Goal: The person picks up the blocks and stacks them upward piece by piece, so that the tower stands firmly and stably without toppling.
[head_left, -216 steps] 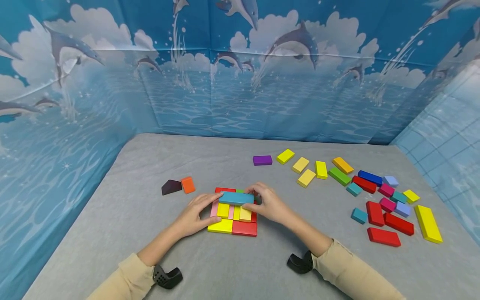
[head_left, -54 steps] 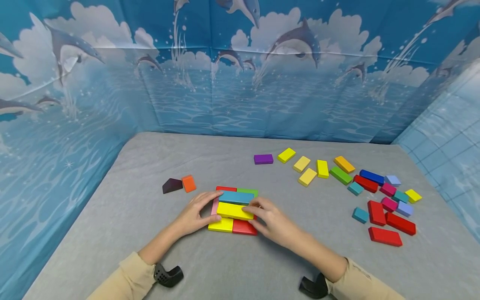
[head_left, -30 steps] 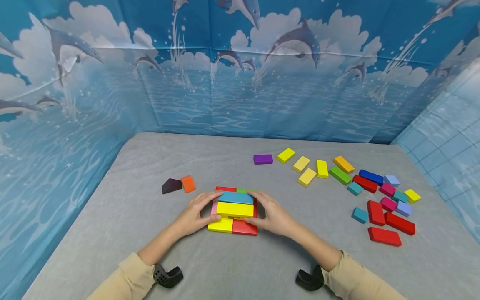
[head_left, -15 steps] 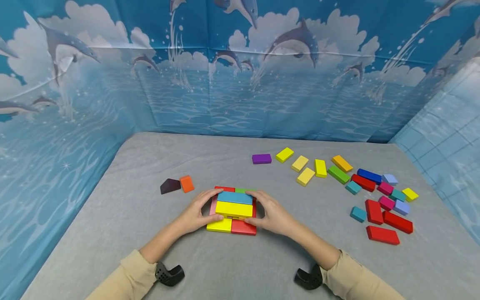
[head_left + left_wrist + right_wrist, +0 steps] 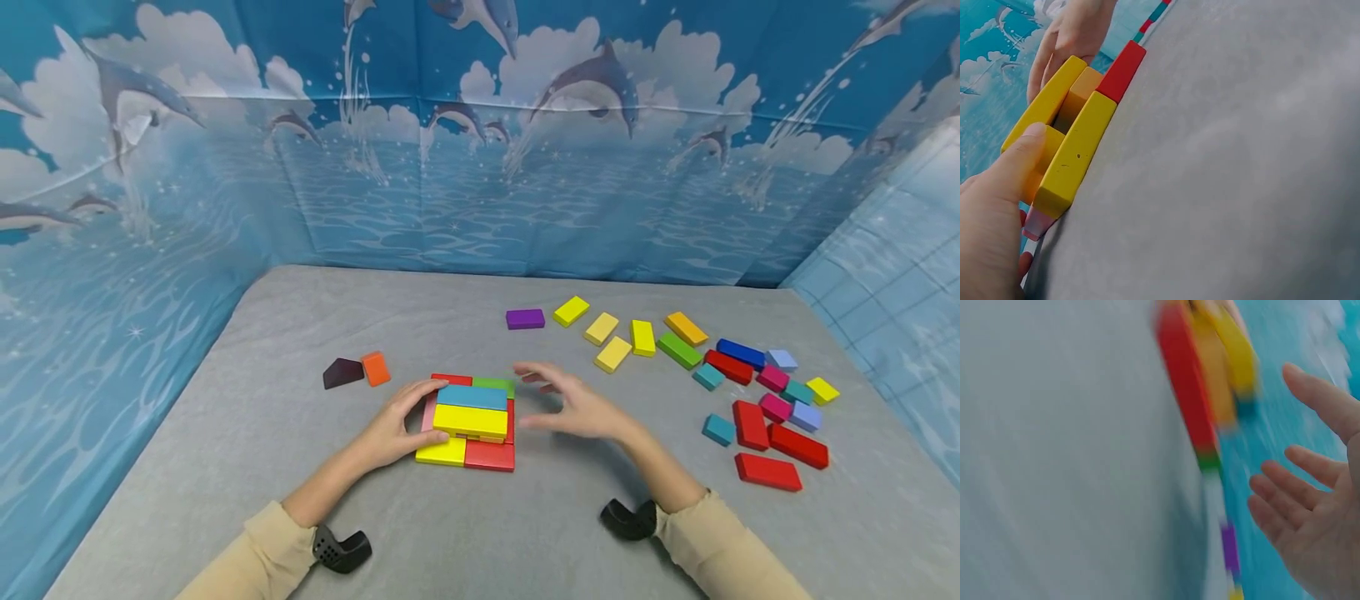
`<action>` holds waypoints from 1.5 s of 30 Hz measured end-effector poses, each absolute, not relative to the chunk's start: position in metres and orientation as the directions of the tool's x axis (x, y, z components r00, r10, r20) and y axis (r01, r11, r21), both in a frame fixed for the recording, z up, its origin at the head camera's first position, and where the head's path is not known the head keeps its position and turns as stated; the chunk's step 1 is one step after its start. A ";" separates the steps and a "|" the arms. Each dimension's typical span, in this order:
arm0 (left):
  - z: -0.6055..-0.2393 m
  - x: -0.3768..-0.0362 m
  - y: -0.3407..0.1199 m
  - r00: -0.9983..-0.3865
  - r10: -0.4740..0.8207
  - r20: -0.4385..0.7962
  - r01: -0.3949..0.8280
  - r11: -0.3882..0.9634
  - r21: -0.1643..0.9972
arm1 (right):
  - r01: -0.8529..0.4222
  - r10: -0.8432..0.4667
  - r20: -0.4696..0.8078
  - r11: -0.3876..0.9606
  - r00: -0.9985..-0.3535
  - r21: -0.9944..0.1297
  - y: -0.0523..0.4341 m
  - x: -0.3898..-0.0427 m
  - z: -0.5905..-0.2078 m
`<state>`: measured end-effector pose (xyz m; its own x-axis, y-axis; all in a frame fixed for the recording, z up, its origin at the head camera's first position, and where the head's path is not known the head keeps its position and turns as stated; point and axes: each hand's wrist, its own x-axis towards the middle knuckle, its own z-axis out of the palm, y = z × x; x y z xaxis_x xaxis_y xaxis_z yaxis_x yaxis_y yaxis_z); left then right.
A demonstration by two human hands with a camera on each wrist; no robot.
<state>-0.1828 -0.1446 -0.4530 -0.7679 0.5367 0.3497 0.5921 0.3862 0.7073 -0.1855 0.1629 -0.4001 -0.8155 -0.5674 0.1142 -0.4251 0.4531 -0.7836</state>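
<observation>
A low stack of building blocks [image 5: 489,455] stands mid-table. Its top layer is a long yellow block [image 5: 470,419] lying alongside a long blue block [image 5: 472,397]. Red, yellow, green and pink blocks form the base. My left hand [image 5: 393,427] holds the left end of the stack, thumb in front and fingers toward the back. In the left wrist view the thumb [image 5: 1019,156] presses at the small yellow block [image 5: 1044,159] under the long one. My right hand [image 5: 581,406] hovers right of the stack, fingers spread with nothing in them; the right wrist view shows its palm [image 5: 1322,519].
On the right lie several loose blocks, among them red [image 5: 768,472], green [image 5: 679,350] and teal [image 5: 718,430] ones. A purple block [image 5: 525,319] sits behind the stack. An orange block [image 5: 376,368] and a dark angled block [image 5: 342,373] lie at left.
The long blue block was lowered onto the stack, then the long yellow block was laid in front of it. My right hand has just let go and moved right; the left hand stays at the stack.
</observation>
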 end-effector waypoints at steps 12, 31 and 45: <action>-0.454 -0.182 -0.145 -0.772 0.538 0.338 0.584 0.392 0.711 | -0.226 -0.141 0.183 0.743 -0.973 -0.630 0.262 -0.223 -0.418; -0.454 -0.181 -0.144 -0.782 0.530 0.329 0.572 0.400 0.716 | -0.252 -0.202 0.152 0.819 -0.967 -0.515 0.262 -0.223 -0.417; -0.455 -0.180 -0.143 -0.793 0.528 0.304 0.551 0.408 0.729 | -0.461 -0.540 0.158 0.490 -0.827 -0.739 0.132 -0.182 -0.379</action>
<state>-0.1801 -0.1432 -0.4553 -0.7929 0.5284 0.3035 0.5505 0.4076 0.7285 -0.1817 0.1323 -0.3793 -0.8266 -0.5403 0.1576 -0.4615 0.4904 -0.7393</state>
